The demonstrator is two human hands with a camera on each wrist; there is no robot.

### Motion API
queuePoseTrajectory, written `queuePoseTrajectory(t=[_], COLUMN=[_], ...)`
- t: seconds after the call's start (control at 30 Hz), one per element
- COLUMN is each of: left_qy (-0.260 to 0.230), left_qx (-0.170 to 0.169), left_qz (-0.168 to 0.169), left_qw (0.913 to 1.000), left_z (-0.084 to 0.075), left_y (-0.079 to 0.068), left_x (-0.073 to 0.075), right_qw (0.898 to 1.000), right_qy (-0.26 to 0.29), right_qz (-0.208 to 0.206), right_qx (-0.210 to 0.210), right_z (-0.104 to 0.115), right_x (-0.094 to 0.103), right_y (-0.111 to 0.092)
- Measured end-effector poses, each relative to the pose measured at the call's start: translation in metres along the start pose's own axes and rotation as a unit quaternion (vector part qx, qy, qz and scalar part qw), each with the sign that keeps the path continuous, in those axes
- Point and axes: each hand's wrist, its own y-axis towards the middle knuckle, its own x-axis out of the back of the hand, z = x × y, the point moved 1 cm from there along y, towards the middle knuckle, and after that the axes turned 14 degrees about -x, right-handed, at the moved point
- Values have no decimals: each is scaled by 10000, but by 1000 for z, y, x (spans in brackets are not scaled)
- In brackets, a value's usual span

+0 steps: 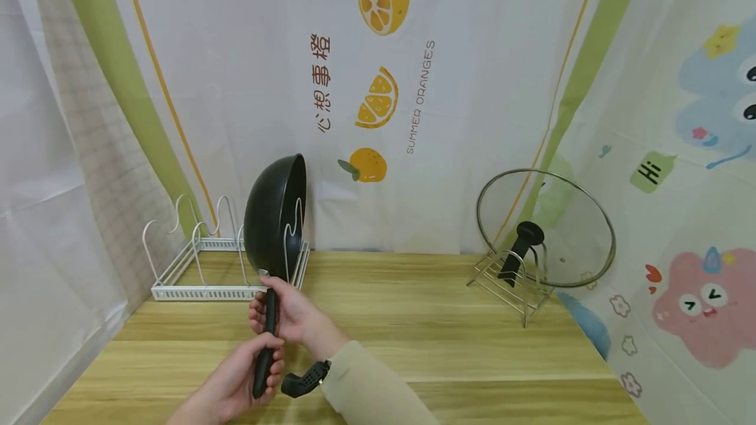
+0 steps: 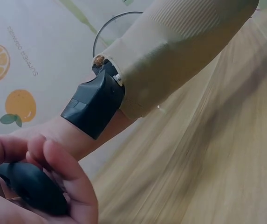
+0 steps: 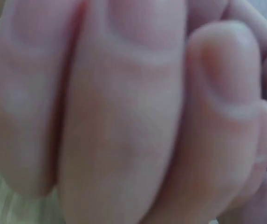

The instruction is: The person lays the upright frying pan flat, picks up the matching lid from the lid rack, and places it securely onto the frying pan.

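A black wok [image 1: 268, 215] stands on its side at the right end of a white wire rack [image 1: 201, 292], its open side facing right and a wire loop in front of it. My right hand [image 1: 295, 313] grips the upper part of the black handle, close below the pan. Lower down, my left hand [image 1: 242, 369] holds the handle's end; its fingers curl round the black grip [image 2: 37, 189] in the left wrist view too. Curled fingers [image 3: 119, 112] of the right hand fill the right wrist view and hide the handle there.
To the right, a glass lid [image 1: 567, 228] with a black knob [image 1: 529, 233] leans in a small metal wire stand [image 1: 514, 281]. Several wire loops [image 1: 197, 241] rise from the white rack left of the wok. Printed curtains [image 1: 413, 215] border the wooden table [image 1: 401, 326].
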Motion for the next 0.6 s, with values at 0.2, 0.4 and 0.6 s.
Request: queuePoseTrajectory(t=[0.2, 0.4, 0.6], left_qy=[135, 123, -215], left_qx=[2, 12, 3], left_qz=[-163, -196, 20], left_qw=[9998, 9997, 9998], left_z=[3, 2, 4], left_y=[4, 7, 7], left_x=[0, 3, 1], right_qw=[9984, 9954, 9963], right_qy=[198, 249, 169], right_qz=[376, 714, 645], right_qx=[-370, -581, -550], right_z=[0, 1, 1], right_x=[-2, -3, -2], right_y=[-2, -3, -2])
